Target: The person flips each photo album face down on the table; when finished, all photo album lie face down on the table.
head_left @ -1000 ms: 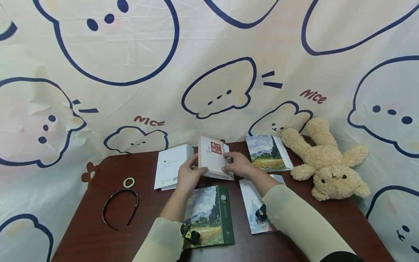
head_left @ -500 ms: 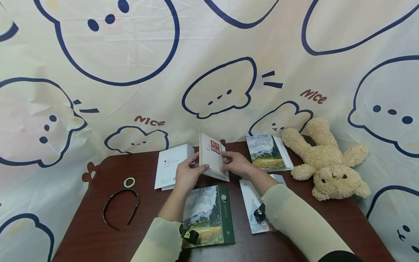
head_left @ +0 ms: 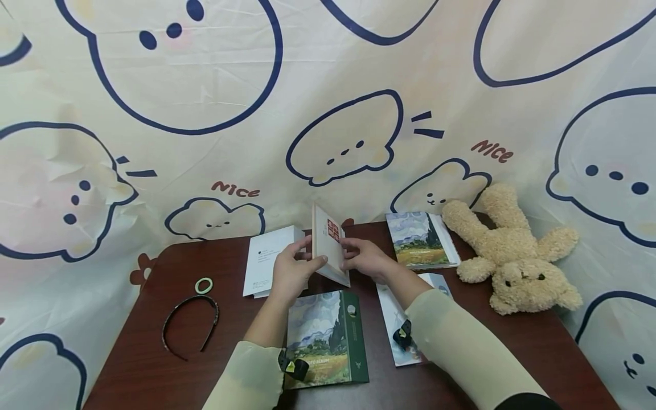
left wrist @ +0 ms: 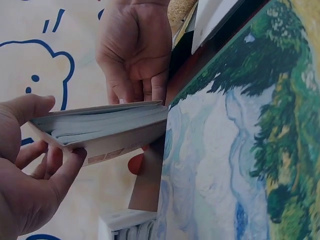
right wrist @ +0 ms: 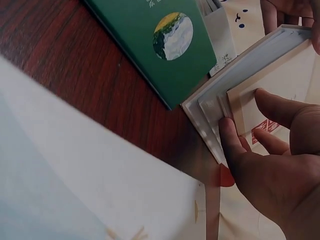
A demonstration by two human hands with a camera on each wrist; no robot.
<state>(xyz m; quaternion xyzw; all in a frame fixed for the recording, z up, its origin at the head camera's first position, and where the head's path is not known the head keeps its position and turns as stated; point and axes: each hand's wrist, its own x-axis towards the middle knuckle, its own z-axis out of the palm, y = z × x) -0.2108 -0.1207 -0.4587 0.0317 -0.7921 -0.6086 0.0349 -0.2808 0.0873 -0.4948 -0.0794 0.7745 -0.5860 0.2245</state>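
A cream photo album [head_left: 324, 242] with red square characters on its cover stands tilted at the back middle of the table. My left hand [head_left: 293, 270] grips its left side, thumb on one cover and fingers on the other, as the left wrist view shows. My right hand [head_left: 370, 260] pinches the right side; in the right wrist view its thumb [right wrist: 272, 107] lies on the cover and a finger touches the page edges. The album's pages [left wrist: 100, 124] look like pale sleeves between the covers. Below the hands lies a green-spined photo album [head_left: 323, 336] with a landscape painting.
On the dark wooden table [head_left: 230, 279] stand a white book [head_left: 266, 259] at back left and another landscape album [head_left: 417, 239] at back right. A pale booklet [head_left: 400, 336] lies under the right forearm. A teddy bear [head_left: 517, 256], headband [head_left: 165, 330] and green ring [head_left: 203, 286] flank them.
The cream album has turned, so its cover faces more to the right and looks narrower. My right hand has shifted slightly left with it; both hands keep their hold.
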